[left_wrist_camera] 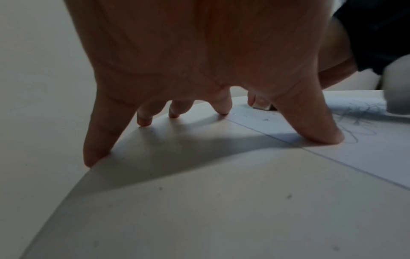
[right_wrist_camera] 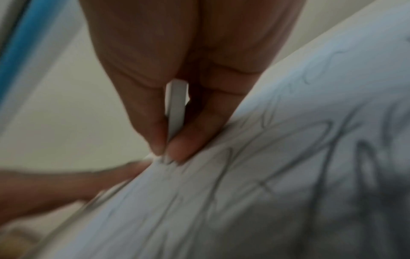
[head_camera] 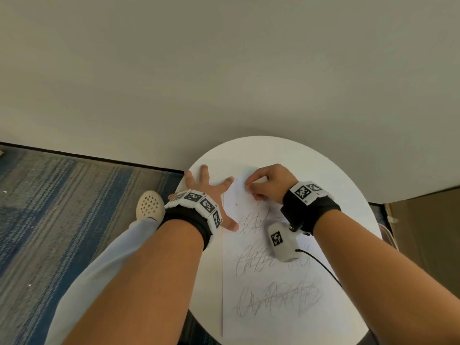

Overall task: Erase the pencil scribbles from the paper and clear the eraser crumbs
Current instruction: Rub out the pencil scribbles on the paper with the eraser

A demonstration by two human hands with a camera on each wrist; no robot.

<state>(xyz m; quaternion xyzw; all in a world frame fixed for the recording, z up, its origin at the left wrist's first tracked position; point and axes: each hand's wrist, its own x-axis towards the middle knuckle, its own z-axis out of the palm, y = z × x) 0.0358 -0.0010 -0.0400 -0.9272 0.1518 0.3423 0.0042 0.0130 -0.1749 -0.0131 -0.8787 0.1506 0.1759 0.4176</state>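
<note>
A white sheet of paper (head_camera: pixel 268 305) lies on the round white table (head_camera: pixel 273 150). Rows of grey pencil scribbles (head_camera: pixel 276 298) cover its near and middle parts. My right hand (head_camera: pixel 263 185) pinches a white eraser (right_wrist_camera: pixel 176 108) between thumb and fingers and presses its tip on the paper's far part; the eraser (left_wrist_camera: pixel 262 106) shows beyond my left thumb too. My left hand (head_camera: pixel 206 192) is spread flat, its thumb and forefinger on the paper's left edge, the other fingertips (left_wrist_camera: pixel 144 121) on the table. A few dark crumbs (left_wrist_camera: pixel 265 120) lie near the eraser.
The table stands against a plain wall (head_camera: pixel 224 70). To the left is striped blue-grey carpet (head_camera: pixel 62 207) with my cream perforated shoe (head_camera: pixel 149 205) on it. A brown cardboard box (head_camera: pixel 428 232) stands at the right. A black cable (head_camera: pixel 321 266) runs from the right wrist camera across the paper.
</note>
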